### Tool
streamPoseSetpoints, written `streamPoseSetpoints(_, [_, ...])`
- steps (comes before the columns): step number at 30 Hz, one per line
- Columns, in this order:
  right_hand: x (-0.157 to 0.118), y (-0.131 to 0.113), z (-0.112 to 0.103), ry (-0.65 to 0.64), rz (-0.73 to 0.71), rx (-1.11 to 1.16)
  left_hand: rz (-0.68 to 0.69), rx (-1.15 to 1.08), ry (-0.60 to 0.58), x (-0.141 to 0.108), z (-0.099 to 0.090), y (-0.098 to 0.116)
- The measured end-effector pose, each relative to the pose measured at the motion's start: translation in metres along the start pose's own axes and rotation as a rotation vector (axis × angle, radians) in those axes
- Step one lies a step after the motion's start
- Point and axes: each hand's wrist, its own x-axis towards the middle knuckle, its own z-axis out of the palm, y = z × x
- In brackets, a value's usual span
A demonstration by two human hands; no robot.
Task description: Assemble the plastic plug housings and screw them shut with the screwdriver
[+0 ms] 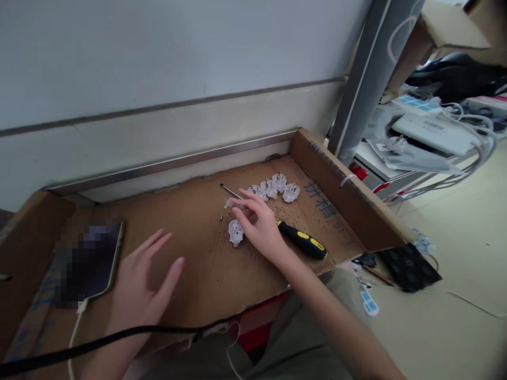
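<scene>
My left hand (144, 282) hovers over the left part of the cardboard tray (190, 285), fingers and thumb spread, holding nothing. My right hand (259, 224) reaches over small loose parts (226, 205), some clear and some brass-coloured. Its thumb and forefinger are bent with a gap between them; whether they touch a part is hard to see. Just below those fingertips lies a clear plastic plug housing (236, 232). Under the right hand runs a screwdriver (303, 240) with a black and yellow handle, its shaft partly hidden. Several clear plugs with pins (279, 183) lie behind the hand.
A phone (99, 261) with a white charging cable (75, 332) lies at the tray's left. A black cable (119, 338) crosses in front. Cardboard walls (348, 190) edge the tray. Packages and cables (431, 132) fill a surface at right, beyond a grey post (358, 84).
</scene>
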Motion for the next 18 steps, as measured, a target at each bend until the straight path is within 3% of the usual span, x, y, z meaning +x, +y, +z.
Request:
streamPoseSetpoints(4, [0.0, 0.0, -0.001, 0.003, -0.018, 0.008, 0.113, -0.076, -0.112, 0.048, 0.027, 0.044])
streamPoseSetpoints(8, [0.002, 0.002, -0.003, 0.027, -0.015, 0.013, 0.015, -0.12, -0.149, 0.08, 0.047, 0.06])
streamPoseSetpoints(14, [0.001, 0.003, -0.001, 0.033, -0.047, -0.001, -0.107, -0.273, -0.074, 0.077, 0.06, 0.057])
streamPoseSetpoints(18, [0.002, 0.002, -0.001, 0.082, -0.037, -0.011, -0.116, -0.235, -0.079, 0.073, 0.066, 0.056])
